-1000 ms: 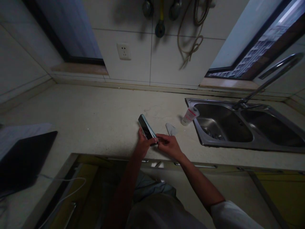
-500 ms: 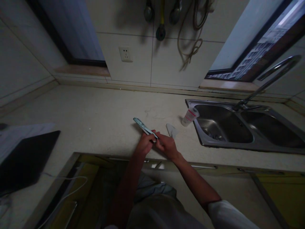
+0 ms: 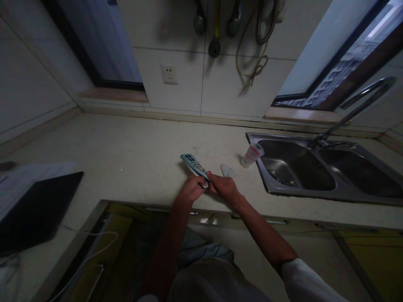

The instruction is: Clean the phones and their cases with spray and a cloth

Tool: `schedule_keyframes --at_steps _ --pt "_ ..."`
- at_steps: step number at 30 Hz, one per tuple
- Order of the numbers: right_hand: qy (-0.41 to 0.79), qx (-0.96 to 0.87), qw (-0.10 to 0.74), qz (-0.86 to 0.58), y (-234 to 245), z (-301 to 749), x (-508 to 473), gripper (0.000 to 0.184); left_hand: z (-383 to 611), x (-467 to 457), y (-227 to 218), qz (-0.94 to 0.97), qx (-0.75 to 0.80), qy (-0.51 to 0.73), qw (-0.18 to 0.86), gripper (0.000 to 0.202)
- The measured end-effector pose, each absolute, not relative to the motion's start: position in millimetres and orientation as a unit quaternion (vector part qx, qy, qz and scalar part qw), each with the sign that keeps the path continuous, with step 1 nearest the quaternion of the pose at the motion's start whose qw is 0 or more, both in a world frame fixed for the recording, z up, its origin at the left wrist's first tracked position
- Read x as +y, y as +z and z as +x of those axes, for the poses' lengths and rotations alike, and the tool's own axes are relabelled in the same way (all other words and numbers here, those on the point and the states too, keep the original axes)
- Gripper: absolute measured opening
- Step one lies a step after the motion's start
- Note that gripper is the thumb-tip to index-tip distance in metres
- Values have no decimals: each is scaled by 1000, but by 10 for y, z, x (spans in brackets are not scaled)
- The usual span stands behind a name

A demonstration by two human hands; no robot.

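Note:
Over the counter's front part I hold a phone in a pale teal patterned case (image 3: 194, 162). Its far end, with dark camera spots, points up and to the left, and a pale edge shows beneath the patterned face. My left hand (image 3: 192, 188) is closed around the near end from below, thumb on top. At that same end, on the right side, my right hand (image 3: 224, 187) pinches the case's corner with bent fingers. Just beyond the right hand, a crumpled white tissue (image 3: 227, 170) lies on the counter. The fingertips partly hide the near end.
A clear plastic cup with red marks (image 3: 252, 154) stands tilted-looking beside the double steel sink (image 3: 267, 186). On the left lie a black flat panel (image 3: 40, 209), papers (image 3: 37, 174) and a white cable (image 3: 103, 234). Pipes and a hose (image 3: 261, 25) hang on the wall.
The phone and case have turned so that more of the patterned back and its camera spots show. Both hands stay closed at its near end, with the right fingers slightly shifted.

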State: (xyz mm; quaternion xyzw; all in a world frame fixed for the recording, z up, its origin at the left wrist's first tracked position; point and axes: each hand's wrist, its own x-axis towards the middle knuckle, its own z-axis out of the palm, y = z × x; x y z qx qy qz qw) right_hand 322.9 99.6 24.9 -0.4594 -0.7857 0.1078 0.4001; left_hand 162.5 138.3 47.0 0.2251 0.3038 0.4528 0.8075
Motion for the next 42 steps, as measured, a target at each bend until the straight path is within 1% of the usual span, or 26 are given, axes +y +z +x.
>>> schedule_keyframes --at_steps 2,5,8,10,12,13,14,15,17,19,21,23,25,27,29,31,34,36,38,40,41,42 --pt "93 -757 415 -496 341 3338 1047 31 1560 1368 450 230 295 405 834 47" --pt "78 -676 457 -573 502 3561 1125 31 1458 1299 439 222 257 326 882 70" --pt "106 -643 476 -591 605 3699 1142 31 1450 1239 477 222 252 338 879 80" --pt "112 -614 494 -606 620 3710 1109 34 1468 1228 532 225 277 361 861 74" --pt "127 -562 531 -621 603 3685 1054 38 1453 1231 597 219 288 378 852 56" --pt "154 -519 563 -624 589 3667 1021 38 1426 1233 624 215 280 382 854 46" --pt "202 -458 605 -619 575 3647 988 36 1387 1234 645 214 266 385 858 41" --pt "259 -396 640 -605 561 3624 953 34 1343 1233 655 218 248 385 862 42" --pt "374 -290 682 -558 539 3561 882 33 1257 1224 639 236 218 380 868 58" --pt "453 -254 680 -517 519 3465 817 34 1204 1210 577 249 203 369 872 71" --pt "501 -248 668 -492 483 3343 771 35 1194 1192 490 249 208 359 875 76" --pt "533 -256 649 -479 420 3220 751 37 1210 1176 417 256 247 367 860 75" --pt "549 -288 619 -482 332 3129 754 40 1223 1168 385 280 323 397 812 69" --pt "529 -358 581 -505 244 3090 770 44 1214 1171 396 311 409 424 746 58" --pt "469 -449 545 -531 186 3114 786 44 1183 1184 426 338 466 435 692 48" --pt "395 -534 516 -540 177 3200 804 41 1147 1198 446 358 480 440 669 45" --pt "277 -622 485 -549 241 3427 851 36 1117 1217 435 361 461 453 672 47" --pt "189 -653 455 -575 302 3602 906 36 1121 1229 408 338 445 461 690 49" --pt "122 -667 382 -627 352 3749 973 43 1143 1241 382 297 416 463 724 53" --pt "93 -670 283 -680 384 3838 1037 53 1178 1251 366 248 371 461 767 59" --pt "88 -671 235 -697 393 3860 1065 55 1200 1255 363 225 344 456 790 62" --pt "86 -675 197 -706 400 3873 1089 53 1224 1258 362 203 316 451 810 63"
